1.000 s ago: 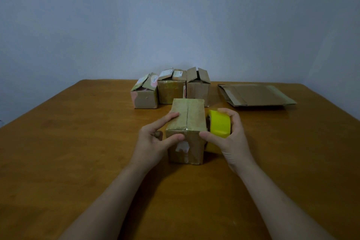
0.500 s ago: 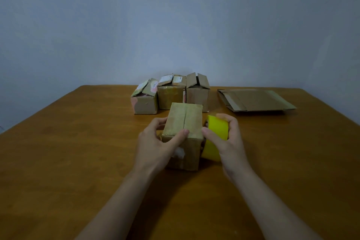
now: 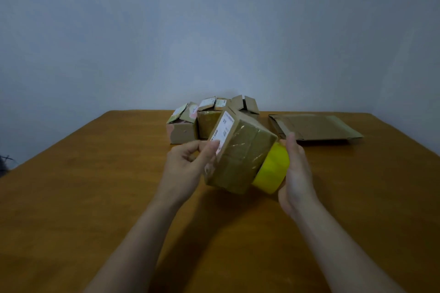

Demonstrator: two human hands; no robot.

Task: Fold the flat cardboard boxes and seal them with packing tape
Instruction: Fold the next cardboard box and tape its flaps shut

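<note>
A small cardboard box (image 3: 240, 154) is lifted off the wooden table and tilted, its taped face turned toward me and a white label on its left side. My left hand (image 3: 188, 166) grips the box's left side with thumb and fingers. Against the box's right side sits a yellow roll of packing tape (image 3: 271, 172), which my right hand (image 3: 296, 173) holds from the right. Clear tape shines across the box's face.
Three small folded boxes (image 3: 183, 126) stand in a row at the back of the table (image 3: 83, 197), partly behind the lifted box. A stack of flat cardboard (image 3: 316, 127) lies at the back right.
The box has been lifted off the table and rolled leftward, so its labelled side now shows. The tape roll has moved along with it on the right.
</note>
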